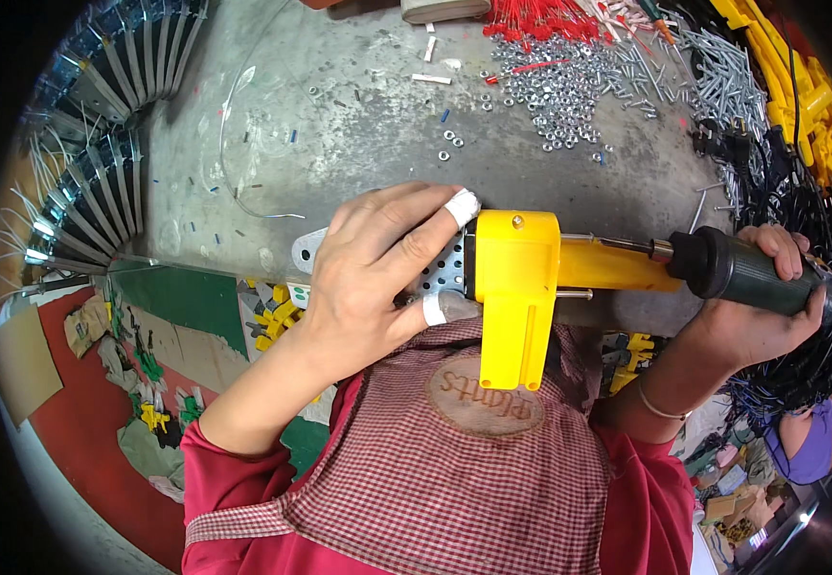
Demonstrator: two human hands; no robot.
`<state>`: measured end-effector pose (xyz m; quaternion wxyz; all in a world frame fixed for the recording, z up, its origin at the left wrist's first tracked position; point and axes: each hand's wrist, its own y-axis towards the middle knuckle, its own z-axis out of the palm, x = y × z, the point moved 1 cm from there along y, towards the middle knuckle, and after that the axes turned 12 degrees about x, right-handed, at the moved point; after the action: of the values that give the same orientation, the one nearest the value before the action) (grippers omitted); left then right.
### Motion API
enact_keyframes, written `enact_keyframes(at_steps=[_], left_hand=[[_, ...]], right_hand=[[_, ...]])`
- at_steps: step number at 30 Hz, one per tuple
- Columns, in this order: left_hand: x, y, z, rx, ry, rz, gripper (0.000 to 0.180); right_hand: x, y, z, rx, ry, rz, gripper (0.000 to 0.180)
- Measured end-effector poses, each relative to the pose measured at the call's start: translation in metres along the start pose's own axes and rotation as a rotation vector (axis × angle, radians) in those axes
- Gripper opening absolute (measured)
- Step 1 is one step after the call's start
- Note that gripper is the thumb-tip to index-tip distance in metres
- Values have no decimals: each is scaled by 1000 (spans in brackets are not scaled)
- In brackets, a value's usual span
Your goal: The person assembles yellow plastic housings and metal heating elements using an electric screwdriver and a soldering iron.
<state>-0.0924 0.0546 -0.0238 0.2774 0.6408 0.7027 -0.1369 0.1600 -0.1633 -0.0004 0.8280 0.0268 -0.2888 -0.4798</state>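
Observation:
My left hand [368, 259], with white tape on the thumb and one finger, is closed around a perforated metal piece [447, 268]. Joined to that piece is a yellow plastic housing [516, 278], in front of my apron. Two screws stick out of its right side, the lower screw [575, 294] standing free. My right hand [746, 331] grips a dark green power screwdriver [761, 273] lying level. Its bit [626, 245] points left, in line with the upper screw [579, 238]; whether they touch is hard to tell. Behind the housing a yellow part [622, 266] extends rightward.
On the grey metal table [358, 134] lie loose nuts [555, 101], a pile of screws [727, 81] and red-tipped pieces [540, 19]. Black cables [818, 326] hang at the right edge. Rows of metal strips with wires [100, 192] stand at the left. Yellow parts [818, 96] fill the far right.

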Motion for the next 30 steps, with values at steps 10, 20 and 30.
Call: enact_keyframes(at_steps=[10, 20, 30], left_hand=[[0, -1, 2, -11, -1, 9, 64], [4, -4, 4, -31, 4, 4, 62], [1, -2, 5, -27, -28, 18, 60]], right_hand=[[-6, 0, 11, 31, 26, 4, 37], [-27, -3, 14, -8, 95, 53, 38], [-27, 5, 18, -87, 36, 66, 40]])
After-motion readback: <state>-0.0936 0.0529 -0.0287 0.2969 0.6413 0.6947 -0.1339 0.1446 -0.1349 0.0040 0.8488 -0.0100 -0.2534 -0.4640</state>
